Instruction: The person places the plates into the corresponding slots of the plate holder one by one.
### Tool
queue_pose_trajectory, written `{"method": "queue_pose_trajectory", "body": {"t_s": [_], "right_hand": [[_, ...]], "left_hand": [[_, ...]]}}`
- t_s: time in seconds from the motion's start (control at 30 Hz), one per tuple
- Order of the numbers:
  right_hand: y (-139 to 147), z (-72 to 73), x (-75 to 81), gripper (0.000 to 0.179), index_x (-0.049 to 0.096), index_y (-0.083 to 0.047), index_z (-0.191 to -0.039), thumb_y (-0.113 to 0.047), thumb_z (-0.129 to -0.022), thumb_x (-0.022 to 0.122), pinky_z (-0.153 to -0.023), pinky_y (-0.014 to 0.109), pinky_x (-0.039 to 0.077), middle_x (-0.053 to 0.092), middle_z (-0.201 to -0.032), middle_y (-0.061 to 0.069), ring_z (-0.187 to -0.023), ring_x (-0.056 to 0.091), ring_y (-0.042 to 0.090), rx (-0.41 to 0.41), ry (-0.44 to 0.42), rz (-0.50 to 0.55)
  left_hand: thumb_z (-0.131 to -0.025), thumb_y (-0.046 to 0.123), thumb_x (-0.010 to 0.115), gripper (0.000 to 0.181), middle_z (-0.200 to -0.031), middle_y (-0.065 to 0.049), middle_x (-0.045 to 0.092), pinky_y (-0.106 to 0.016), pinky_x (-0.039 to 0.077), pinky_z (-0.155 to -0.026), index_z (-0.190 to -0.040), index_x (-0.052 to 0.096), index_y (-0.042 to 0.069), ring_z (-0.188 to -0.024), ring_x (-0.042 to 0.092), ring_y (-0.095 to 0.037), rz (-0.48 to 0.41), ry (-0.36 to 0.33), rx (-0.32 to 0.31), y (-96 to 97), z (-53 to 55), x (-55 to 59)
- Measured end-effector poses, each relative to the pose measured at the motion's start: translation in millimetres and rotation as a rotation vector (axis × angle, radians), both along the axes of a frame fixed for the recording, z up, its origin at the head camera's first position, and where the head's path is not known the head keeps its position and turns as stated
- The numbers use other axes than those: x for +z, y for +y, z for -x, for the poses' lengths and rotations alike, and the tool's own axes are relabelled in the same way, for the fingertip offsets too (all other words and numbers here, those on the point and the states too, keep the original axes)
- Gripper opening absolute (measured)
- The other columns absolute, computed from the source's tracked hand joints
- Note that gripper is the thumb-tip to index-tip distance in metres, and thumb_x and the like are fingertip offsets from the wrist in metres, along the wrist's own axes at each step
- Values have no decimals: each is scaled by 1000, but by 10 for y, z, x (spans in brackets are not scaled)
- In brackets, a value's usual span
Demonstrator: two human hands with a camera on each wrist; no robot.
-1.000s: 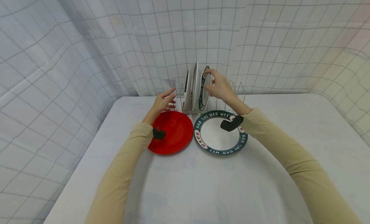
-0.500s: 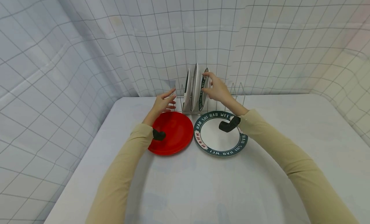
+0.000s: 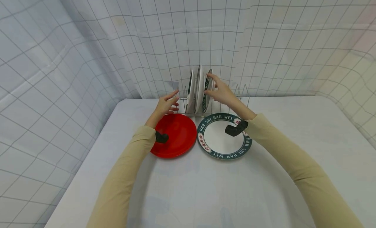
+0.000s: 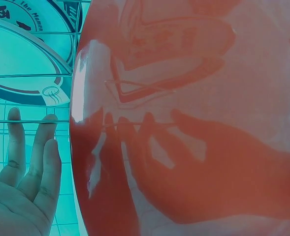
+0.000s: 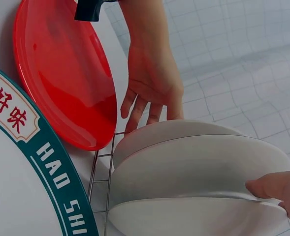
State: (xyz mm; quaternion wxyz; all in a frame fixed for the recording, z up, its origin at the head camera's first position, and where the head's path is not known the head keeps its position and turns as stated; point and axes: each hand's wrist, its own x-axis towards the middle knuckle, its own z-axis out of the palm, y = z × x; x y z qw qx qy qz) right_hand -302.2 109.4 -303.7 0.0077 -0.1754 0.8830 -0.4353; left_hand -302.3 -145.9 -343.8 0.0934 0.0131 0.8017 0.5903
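Note:
My right hand (image 3: 222, 91) pinches the rightmost upright plate (image 3: 204, 106), which has a dark green lettered rim, in the wire rack (image 5: 109, 181). In the right wrist view its thumb (image 5: 265, 186) lies along that plate's upper edge, beside the neighbouring plate (image 5: 194, 167). Two other plates stand on edge to its left, a taller middle plate (image 3: 199, 90) and a left plate (image 3: 191, 95). My left hand (image 3: 165, 105) is at the rack's left end with fingers extended. In the left wrist view those fingertips (image 4: 49, 120) meet a rack wire, holding no plate.
A red plate (image 3: 176, 136) lies flat in front of the rack, under the left wrist. Beside it lies a flat white plate (image 3: 223, 138) with a green lettered rim, under the right wrist. A checked white curtain (image 3: 152, 38) hangs behind the white table (image 3: 188, 188).
My right hand has shifted slightly left and down, its thumb coming onto the rightmost plate. That plate has turned more edge-on, toward the middle one. The left hand has stayed put.

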Motion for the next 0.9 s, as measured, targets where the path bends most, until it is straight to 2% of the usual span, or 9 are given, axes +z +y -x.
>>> {"method": "queue_pose_trajectory", "body": {"t_s": [0.1,0.17,0.23,0.33,0.47,0.7,0.9], "right_hand": [[13,-38,-13,68,24,-16,-153,-14,-94,59,-89,49,52,24,-156,21,-124,52,44,14,25,10],[23,-59,-26,67,26,-14,-152,-10,-93,59,-91,50,51,25,-157,20,-119,56,44,18,49,3],[35,-89,-38,66,28,-14,-151,-10,-93,59,-91,50,52,26,-156,20,-118,56,44,16,58,3],[64,-132,-72,65,30,-13,-151,-8,-93,59,-94,51,50,28,-156,17,-122,52,45,17,74,28],[131,-207,-128,58,38,-13,-147,-6,-92,57,-94,52,50,31,-155,14,-125,48,45,-16,112,71],[280,-294,-268,47,51,-10,-137,-5,-91,58,-95,48,49,40,-143,18,-117,52,37,-157,241,130],[419,-382,-339,46,53,-6,-133,-3,-88,62,-92,50,50,45,-138,21,-110,55,38,-190,324,129]], "left_hand": [[-101,26,50,48,-108,-21,63,-56,47,-96,-147,40,22,-108,60,-47,-9,5,1,4,1,-2],[-100,26,51,48,-101,-14,64,-56,47,-96,-147,40,22,-109,60,-48,-10,10,-1,3,0,0],[-100,26,51,48,-99,-12,64,-56,47,-96,-147,40,21,-109,60,-48,-9,15,-4,2,-2,0],[-101,25,50,48,-108,-22,64,-56,47,-96,-147,39,21,-109,59,-48,4,16,-6,2,-13,1],[-101,25,49,48,-124,-34,56,-56,47,-97,-148,38,21,-110,58,-49,15,13,-14,5,-22,1],[-101,27,50,48,-125,-33,55,-56,46,-98,-148,39,22,-110,58,-49,-7,14,-16,-2,-6,-5],[-101,25,50,47,-124,-33,56,-56,47,-96,-147,40,24,-109,60,-48,3,12,-8,-16,29,-21]]}}
